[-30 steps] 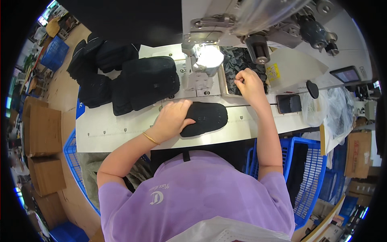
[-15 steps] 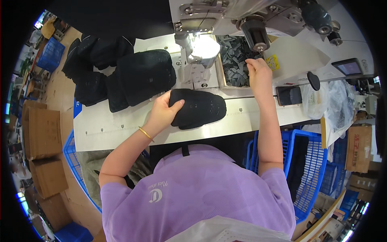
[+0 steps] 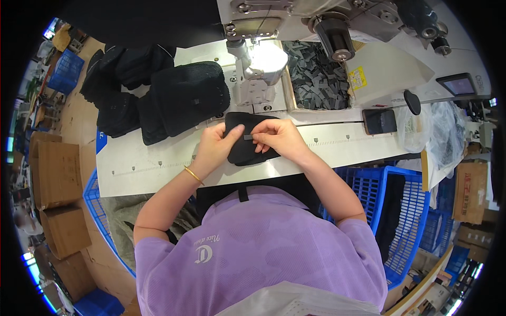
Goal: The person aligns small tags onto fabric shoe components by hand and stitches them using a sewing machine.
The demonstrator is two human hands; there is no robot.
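Observation:
A black, rounded fabric piece (image 3: 240,150) lies near the front of the white sewing table (image 3: 174,171). My left hand (image 3: 215,142) grips its left edge, thumb on top. My right hand (image 3: 276,138) is closed in a pinch on a small grey tag (image 3: 248,137), which rests on or just above the fabric. A wooden-sided box (image 3: 290,87) of many loose grey tags (image 3: 319,79) stands beyond my right hand. Just ahead of the fabric is the lit head of a sewing machine (image 3: 253,73).
Stacks of black fabric pieces (image 3: 190,97) cover the table's left. A phone (image 3: 379,121) and clear plastic bags (image 3: 437,131) lie at the right. Blue baskets (image 3: 406,226) stand below the table edge. Thread spools (image 3: 334,39) hang from the machine, and cardboard boxes (image 3: 58,174) stand on the floor.
My right hand has come from the box of tags toward me and left, bringing a grey tag onto or just over the black fabric piece. My left hand keeps its hold.

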